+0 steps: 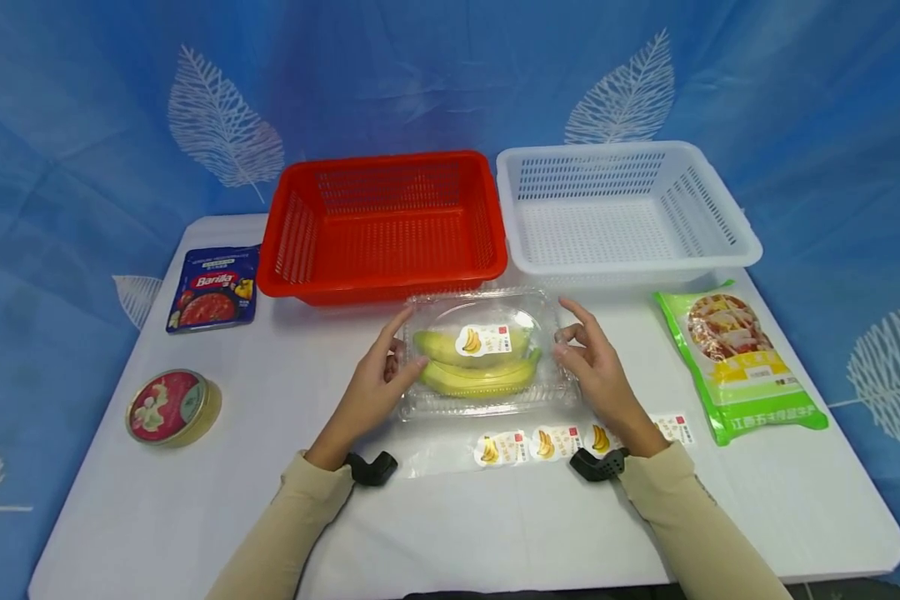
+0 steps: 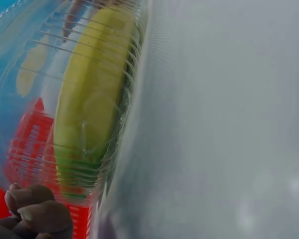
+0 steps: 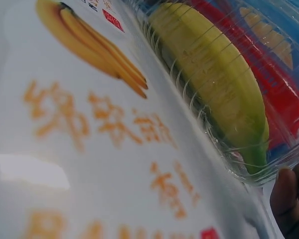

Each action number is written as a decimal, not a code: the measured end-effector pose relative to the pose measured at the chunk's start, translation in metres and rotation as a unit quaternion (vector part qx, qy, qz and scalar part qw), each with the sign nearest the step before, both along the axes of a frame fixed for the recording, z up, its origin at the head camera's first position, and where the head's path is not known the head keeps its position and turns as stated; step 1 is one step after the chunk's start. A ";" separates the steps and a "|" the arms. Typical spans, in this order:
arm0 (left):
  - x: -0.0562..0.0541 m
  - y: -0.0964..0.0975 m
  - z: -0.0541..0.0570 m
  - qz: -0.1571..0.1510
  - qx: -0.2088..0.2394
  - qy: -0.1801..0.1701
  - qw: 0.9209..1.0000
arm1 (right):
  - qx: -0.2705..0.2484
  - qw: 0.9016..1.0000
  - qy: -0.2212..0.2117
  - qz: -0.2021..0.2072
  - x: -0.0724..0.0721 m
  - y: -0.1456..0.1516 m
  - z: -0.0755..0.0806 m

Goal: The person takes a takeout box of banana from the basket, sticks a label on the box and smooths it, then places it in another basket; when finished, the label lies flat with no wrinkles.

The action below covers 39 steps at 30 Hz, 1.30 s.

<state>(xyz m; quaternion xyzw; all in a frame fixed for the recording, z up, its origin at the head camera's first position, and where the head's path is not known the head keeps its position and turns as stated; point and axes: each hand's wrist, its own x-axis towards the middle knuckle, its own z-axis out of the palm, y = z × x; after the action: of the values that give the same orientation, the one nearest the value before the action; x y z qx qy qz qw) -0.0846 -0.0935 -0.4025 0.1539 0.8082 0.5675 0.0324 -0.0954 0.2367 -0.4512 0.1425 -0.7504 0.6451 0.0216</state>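
Note:
A clear plastic clamshell box (image 1: 487, 404) with bananas (image 1: 483, 377) inside lies on the table in front of me. On its lid sits a white banana sticker (image 1: 483, 340). My left hand (image 1: 378, 379) holds the box's left side, thumb over the edge and index finger at the back corner. At the right edge my right hand (image 1: 596, 367) grips with thumb and bent fingers, its index finger stretched toward the back corner. Both wrist views show curled fingers close against the box ends. A strip of banana stickers (image 1: 546, 443) lies in front, partly covered by my right wrist.
Behind the box stand a red basket (image 1: 382, 287) and a white basket (image 1: 637, 268). On the left are a blue Barilla pouch (image 1: 213, 287) and a round tin (image 1: 172, 407). A green food bag (image 1: 742, 358) lies at the right.

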 end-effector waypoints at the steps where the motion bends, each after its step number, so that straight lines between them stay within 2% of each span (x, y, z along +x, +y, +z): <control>1: 0.002 0.000 0.004 0.001 0.000 -0.002 1.000 | 0.003 1.000 0.000 -0.004 0.000 0.000 0.001; 5: 0.006 0.001 0.009 0.001 0.000 -0.007 1.000 | 0.003 0.999 -0.012 -0.045 0.000 -0.001 0.003; 9: 0.006 0.000 0.008 0.000 0.001 -0.007 1.000 | -0.013 0.994 -0.024 -0.102 -0.002 0.001 0.007; 14: 0.005 0.000 0.008 0.002 -0.001 -0.003 1.000 | -0.038 0.987 -0.014 -0.153 -0.009 0.011 0.015; 19: 0.005 0.000 0.008 -0.002 0.002 -0.002 1.000 | -0.076 0.980 0.001 -0.186 -0.020 0.023 0.024; 27: -0.006 -0.004 -0.027 0.006 -0.010 -0.001 1.000 | -0.127 0.962 -0.003 -0.243 -0.039 0.038 0.026; 30: -0.007 -0.005 -0.029 0.004 -0.009 0.001 1.000 | -0.123 0.953 0.010 -0.276 -0.046 0.045 0.025; 33: -0.002 -0.002 -0.011 0.002 -0.006 -0.003 1.000 | -0.109 0.945 0.026 -0.307 -0.053 0.053 0.025; 34: -0.002 -0.002 -0.011 0.001 -0.006 -0.004 1.000 | -0.106 0.943 0.025 -0.316 -0.056 0.055 0.025; 37: -0.002 -0.003 -0.012 -0.002 -0.005 -0.008 1.000 | -0.121 0.935 0.009 -0.334 -0.062 0.063 0.024; 39: -0.006 -0.005 -0.024 -0.003 -0.003 -0.008 1.000 | -0.135 0.929 -0.006 -0.345 -0.064 0.068 0.023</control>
<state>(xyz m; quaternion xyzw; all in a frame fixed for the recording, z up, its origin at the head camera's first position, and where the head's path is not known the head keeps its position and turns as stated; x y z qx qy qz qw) -0.0903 -0.0986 -0.4264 0.1514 0.8092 0.5662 0.0413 -0.1596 0.3047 -0.4284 -0.1335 -0.6594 0.6936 0.2573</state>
